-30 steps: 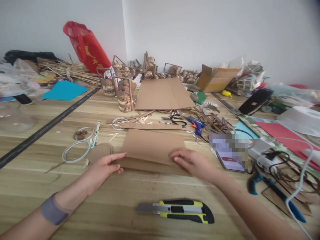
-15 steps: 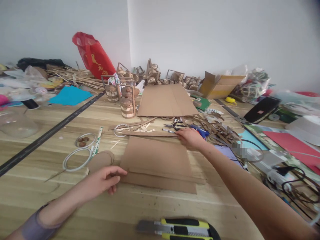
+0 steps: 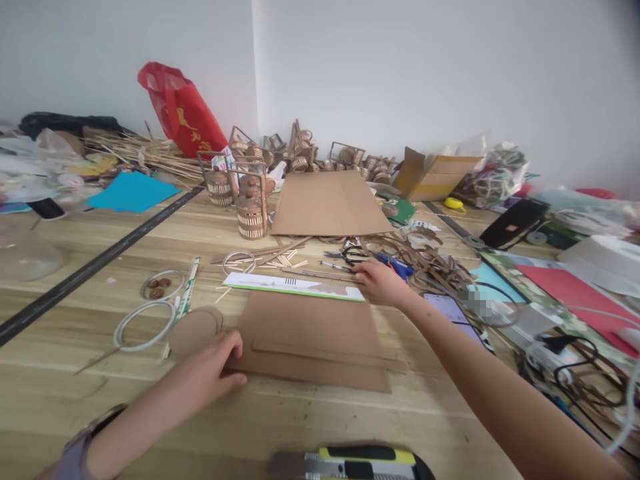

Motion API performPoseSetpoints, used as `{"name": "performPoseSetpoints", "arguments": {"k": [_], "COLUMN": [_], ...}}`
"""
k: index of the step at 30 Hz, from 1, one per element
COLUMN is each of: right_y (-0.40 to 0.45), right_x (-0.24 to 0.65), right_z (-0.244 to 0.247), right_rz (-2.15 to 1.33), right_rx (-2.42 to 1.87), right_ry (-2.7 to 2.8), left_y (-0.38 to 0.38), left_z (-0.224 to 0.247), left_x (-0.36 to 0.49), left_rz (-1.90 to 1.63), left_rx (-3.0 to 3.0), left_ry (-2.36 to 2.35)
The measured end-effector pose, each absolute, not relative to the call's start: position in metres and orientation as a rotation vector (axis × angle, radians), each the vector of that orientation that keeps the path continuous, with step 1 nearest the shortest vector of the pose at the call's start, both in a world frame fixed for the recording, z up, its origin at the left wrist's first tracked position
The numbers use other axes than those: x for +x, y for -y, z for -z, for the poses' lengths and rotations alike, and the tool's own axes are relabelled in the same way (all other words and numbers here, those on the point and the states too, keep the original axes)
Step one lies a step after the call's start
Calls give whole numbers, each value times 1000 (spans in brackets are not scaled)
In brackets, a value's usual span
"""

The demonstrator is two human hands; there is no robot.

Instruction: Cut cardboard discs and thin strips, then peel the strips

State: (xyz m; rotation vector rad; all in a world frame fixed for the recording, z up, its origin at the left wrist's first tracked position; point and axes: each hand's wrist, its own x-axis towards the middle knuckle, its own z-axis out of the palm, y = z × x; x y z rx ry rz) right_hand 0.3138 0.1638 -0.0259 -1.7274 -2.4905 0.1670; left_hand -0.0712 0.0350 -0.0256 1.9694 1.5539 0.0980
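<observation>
A brown cardboard sheet [image 3: 305,327] lies flat before me, with a narrow cardboard strip [image 3: 320,355] across its lower part. My left hand [image 3: 225,363] is at the sheet's left edge, thumb and forefinger apart; the other fingers are hidden. Along the sheet's far edge lies a white-faced strip [image 3: 295,287] with a green border and dark printed marks. My right hand [image 3: 381,283] has its fingers curled at that strip's right end. Just beyond its fingertips are thin brown strips [image 3: 320,274] and a pen [image 3: 336,266]. A utility knife [image 3: 370,461] lies at the near edge of view.
Scissors [image 3: 353,255], a blue glue gun [image 3: 397,265] and a phone [image 3: 450,313] lie to the right. White rings [image 3: 145,325] and a cardboard disc [image 3: 195,330] are at left. Lidded baskets [image 3: 251,217] and a larger cardboard sheet [image 3: 330,203] stand and lie behind.
The strip by my right hand now shows a white and green printed face where brown showed before. My left hand has drawn back slightly left and down, its forefinger more bent.
</observation>
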Motion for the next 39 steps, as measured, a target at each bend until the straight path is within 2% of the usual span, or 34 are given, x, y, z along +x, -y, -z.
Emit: {"name": "performPoseSetpoints", "arguments": {"k": [9,13,21,28,31,34,39], "right_y": [-163,-157,-151,-170,-143,-97,-38], "right_x": [306,295,267,283,271,246,208], "right_z": [14,10,14,-12,-15,-12,-7], "right_rz": [86,69,-336,-569,-859,-1190,-1560], "right_rx": [-1965,-2023,-1807,-1780,-1583,-1327,-1042], "right_ry": [2567,2488,2537,1884,1679,1544,1359], "left_y": [-42,-46,-47,-39,-33,-27,-18], "left_z": [22,22,18,2,-3,-4,7], "left_x": [-52,-49,-48,-42,-36,-21,15], "left_rz": [-68,-38,50,105,-86,-441,-581], "left_rx": [2078,2129,2184,2221,2240,2021,1316], "left_ry": [-1566,-1531,-1540,-1682,-1678,-1430,-854]}}
